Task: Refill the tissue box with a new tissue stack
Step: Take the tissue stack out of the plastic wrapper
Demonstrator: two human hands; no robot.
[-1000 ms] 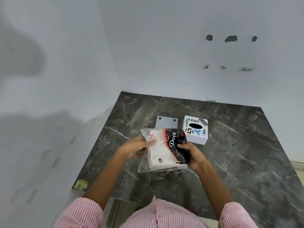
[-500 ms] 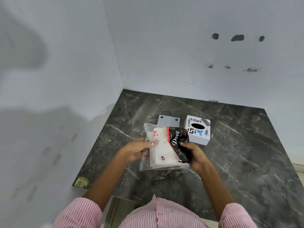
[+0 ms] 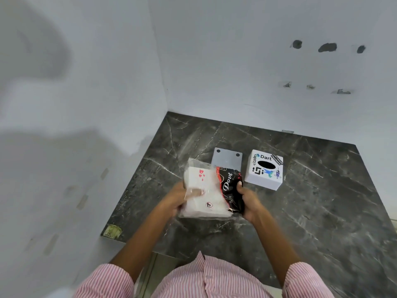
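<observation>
Sleeves (image 3: 120, 282) of pink-and-white striped cloth fill the near edge of the view, with both bare forearms reaching forward over the dark marble counter (image 3: 311, 211). Left hand (image 3: 179, 198) grips the left side of the tissue pack (image 3: 209, 193): the thumb lies flat on the upper face of the clear wrapper, and the remaining fingers are hidden beneath it. Right hand (image 3: 247, 200) clamps the right end of the pack, fingers curled together around the black printed section; the fingertips are not visible. The pack is held just above the counter, tilted slightly, between the two hands. Its wrapper is transparent plastic over a white tissue stack, with small red marks near the far left corner, a round emblem near the near edge, and a black panel bearing white script lettering. The far end of the wrapper stands up loose and crumpled.

Beyond the pack, a flat grey plate (image 3: 227, 159) with two dark holes lies on the counter. Just to its right stands the white tissue box (image 3: 264, 169), upright, with a dark oval slot on top and stickers around it. Pale walls close the far side.
</observation>
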